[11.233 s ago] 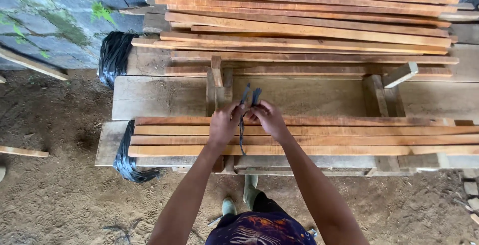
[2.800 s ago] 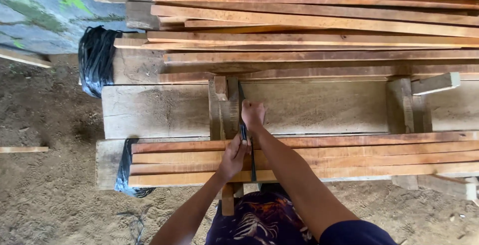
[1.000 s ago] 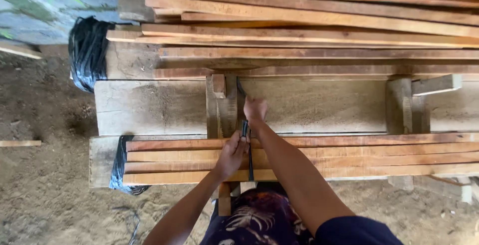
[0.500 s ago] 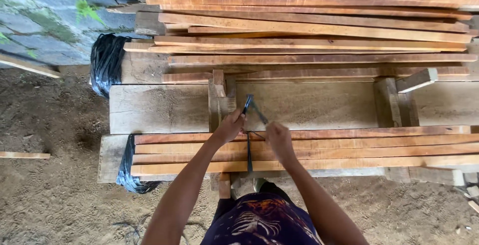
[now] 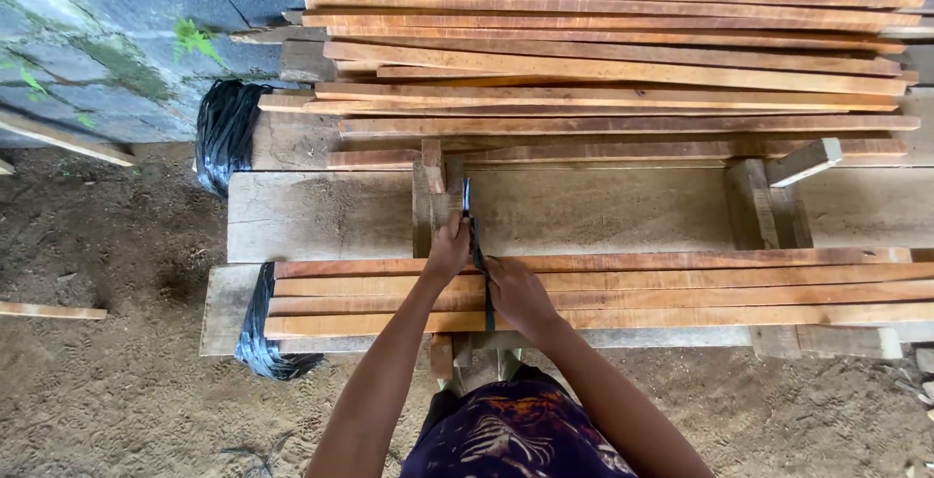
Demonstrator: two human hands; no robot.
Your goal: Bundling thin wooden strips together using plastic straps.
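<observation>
A: Black strap [image 5: 479, 262] is seen running front to back across the near bundle of slats [image 5: 681, 293], from the front edge up over the top toward the wide plank behind.

B: Noted. How is the strap held?

A: Its upper end is pinched in the left hand [image 5: 449, 252], fingers closed around it just where the slats meet the plank [image 5: 603, 208]. The right hand [image 5: 519, 295] is laid on top of the slats just beside the strap, fingers curled; whether the strap is actually gripped there cannot be told.

B: Position of the bundle?

A: It is laid lengthwise on a low wooden bench [image 5: 219, 313], near edge toward the person. An upright wooden post [image 5: 430, 196] is seen just left of the strap's upper end.

B: Surroundings recorded?

A: A larger stack of boards [image 5: 623, 60] is piled behind. Black plastic wrapping [image 5: 261, 327] is bunched at the bundle's left end, and a second black bundle [image 5: 224, 133] is seen farther back by the block wall [image 5: 97, 40]. The dirt floor [image 5: 107, 390] is sandy.
</observation>
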